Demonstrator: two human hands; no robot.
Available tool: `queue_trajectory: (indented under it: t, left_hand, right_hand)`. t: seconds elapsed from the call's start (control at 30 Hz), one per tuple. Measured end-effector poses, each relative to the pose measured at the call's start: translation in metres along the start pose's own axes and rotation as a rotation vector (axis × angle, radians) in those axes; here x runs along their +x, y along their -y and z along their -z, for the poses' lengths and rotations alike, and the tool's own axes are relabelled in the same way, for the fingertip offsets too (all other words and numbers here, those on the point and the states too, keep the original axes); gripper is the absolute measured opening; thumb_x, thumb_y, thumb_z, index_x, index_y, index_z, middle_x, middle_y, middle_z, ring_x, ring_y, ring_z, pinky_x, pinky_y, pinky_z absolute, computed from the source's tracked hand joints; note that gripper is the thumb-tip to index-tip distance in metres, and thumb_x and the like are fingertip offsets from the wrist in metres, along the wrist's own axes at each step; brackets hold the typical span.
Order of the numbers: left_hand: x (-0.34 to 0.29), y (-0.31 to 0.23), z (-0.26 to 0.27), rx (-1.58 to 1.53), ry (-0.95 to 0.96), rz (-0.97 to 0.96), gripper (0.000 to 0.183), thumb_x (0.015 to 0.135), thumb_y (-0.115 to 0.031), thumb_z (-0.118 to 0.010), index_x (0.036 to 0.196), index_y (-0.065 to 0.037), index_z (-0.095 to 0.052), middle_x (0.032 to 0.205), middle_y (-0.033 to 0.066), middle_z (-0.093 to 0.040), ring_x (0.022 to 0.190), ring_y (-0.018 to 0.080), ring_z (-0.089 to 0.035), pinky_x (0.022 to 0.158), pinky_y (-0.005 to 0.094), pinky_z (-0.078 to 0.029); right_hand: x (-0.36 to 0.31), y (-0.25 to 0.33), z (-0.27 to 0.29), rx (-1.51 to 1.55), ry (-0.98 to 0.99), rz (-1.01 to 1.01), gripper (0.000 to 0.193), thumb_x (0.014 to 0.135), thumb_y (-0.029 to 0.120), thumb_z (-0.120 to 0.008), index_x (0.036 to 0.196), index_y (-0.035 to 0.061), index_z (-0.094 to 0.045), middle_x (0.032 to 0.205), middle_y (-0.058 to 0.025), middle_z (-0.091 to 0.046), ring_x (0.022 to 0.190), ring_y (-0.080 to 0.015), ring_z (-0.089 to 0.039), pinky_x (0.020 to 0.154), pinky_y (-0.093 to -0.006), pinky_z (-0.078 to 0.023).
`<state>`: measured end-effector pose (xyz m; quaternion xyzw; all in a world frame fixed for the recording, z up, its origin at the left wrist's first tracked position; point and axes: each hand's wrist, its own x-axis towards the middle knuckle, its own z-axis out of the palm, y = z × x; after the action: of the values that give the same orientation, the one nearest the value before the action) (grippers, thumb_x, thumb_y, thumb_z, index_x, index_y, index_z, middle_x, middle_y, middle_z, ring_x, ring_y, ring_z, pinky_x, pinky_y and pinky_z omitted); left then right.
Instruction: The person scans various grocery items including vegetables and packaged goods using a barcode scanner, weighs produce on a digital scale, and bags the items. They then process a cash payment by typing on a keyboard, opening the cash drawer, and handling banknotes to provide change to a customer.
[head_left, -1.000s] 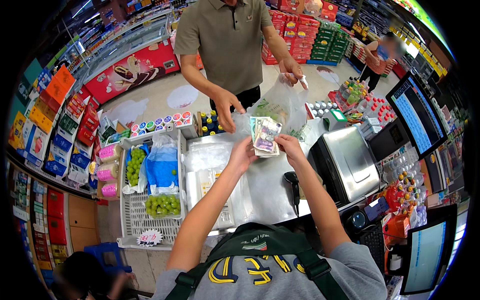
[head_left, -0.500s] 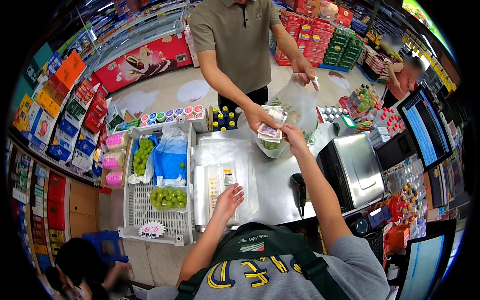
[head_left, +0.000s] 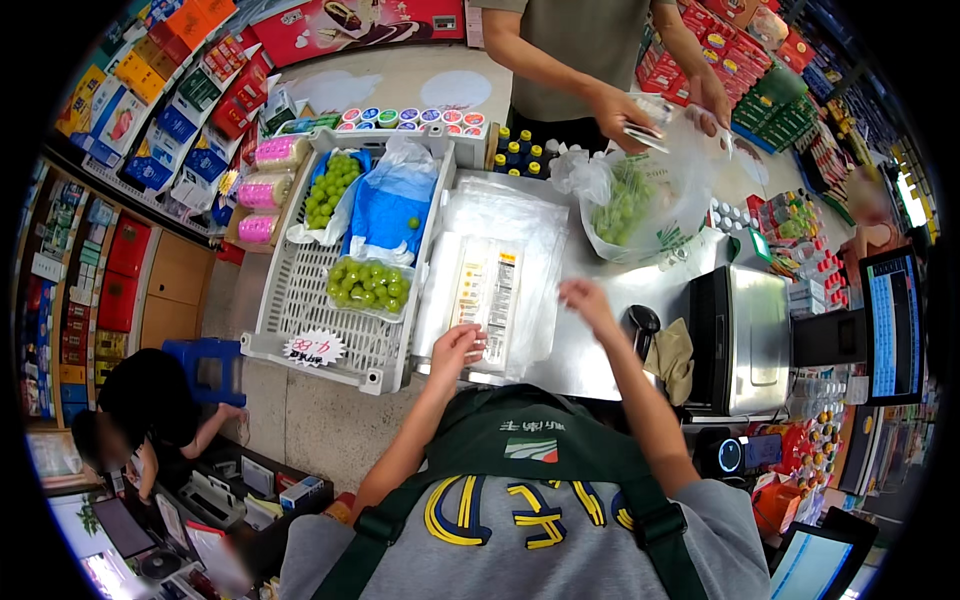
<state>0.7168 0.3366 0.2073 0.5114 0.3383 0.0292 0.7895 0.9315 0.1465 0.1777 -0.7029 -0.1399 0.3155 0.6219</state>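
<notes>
My left hand point(head_left: 458, 350) is at the near edge of a stack of clear plastic bags point(head_left: 545, 225), fingers loosely bent and apart, with nothing seen in them. Right of the stack, my right hand point(head_left: 588, 303) hovers over the metal counter point(head_left: 590, 355). It looks empty, its fingers loosely spread and slightly blurred. Across the counter, a person's hand point(head_left: 622, 118) holds folded banknotes point(head_left: 648, 122). That person's other hand point(head_left: 710, 100) grips the top of a clear plastic bag point(head_left: 675, 205) with green grapes point(head_left: 622, 200) inside.
Left of the bags stands a grey slatted crate point(head_left: 290, 300) with grapes point(head_left: 367, 285) and blue wrapping point(head_left: 385, 210). A black scanner point(head_left: 641, 322), tan cloth point(head_left: 672, 350) and metal-topped scale point(head_left: 755, 340) are at right. Dark bottles with yellow caps point(head_left: 515, 150) line the far edge.
My right hand has let go of the banknotes and drawn back toward me; they stay in the other person's hand. My left hand's fingers are more bent. The view has turned.
</notes>
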Motion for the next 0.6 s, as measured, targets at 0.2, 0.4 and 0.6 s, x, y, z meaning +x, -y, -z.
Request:
queue_trajectory:
  t: [0.2, 0.4, 0.6]
  left_hand:
    - [-0.001, 0.036, 0.021, 0.092, -0.052, -0.027, 0.023, 0.090, -0.015, -0.051, 0.109, -0.003, -0.057, 0.096, 0.0059, -0.063, 0.082, 0.0106, -0.058, 0.069, 0.0225, -0.047]
    - [0.007, 0.041, 0.012, 0.302, 0.035, -0.157, 0.020, 0.087, -0.012, -0.054, 0.103, -0.001, -0.060, 0.093, 0.0064, -0.065, 0.082, 0.0118, -0.059, 0.074, 0.0227, -0.046]
    - [0.023, 0.050, 0.005, 0.618, 0.092, -0.229, 0.022, 0.085, -0.014, -0.058, 0.103, -0.001, -0.061, 0.095, 0.0061, -0.065, 0.088, 0.0125, -0.059, 0.077, 0.0242, -0.045]
  right_hand:
    - [-0.052, -0.086, -0.028, -0.544, 0.086, -0.059, 0.028, 0.077, 0.022, -0.064, 0.098, 0.0030, -0.063, 0.081, -0.0093, -0.066, 0.073, -0.0176, -0.061, 0.068, -0.0289, -0.049]
    - [-0.078, -0.089, -0.011, -0.911, -0.082, 0.027, 0.037, 0.069, 0.020, -0.069, 0.101, 0.0050, -0.061, 0.104, -0.0152, -0.055, 0.098, -0.0338, -0.051, 0.081, -0.0394, -0.046]
    - [-0.100, -0.081, -0.015, -1.085, -0.089, 0.066, 0.057, 0.063, 0.016, -0.073, 0.114, 0.0072, -0.051, 0.120, -0.0156, -0.044, 0.109, -0.0353, -0.044, 0.083, -0.0430, -0.047]
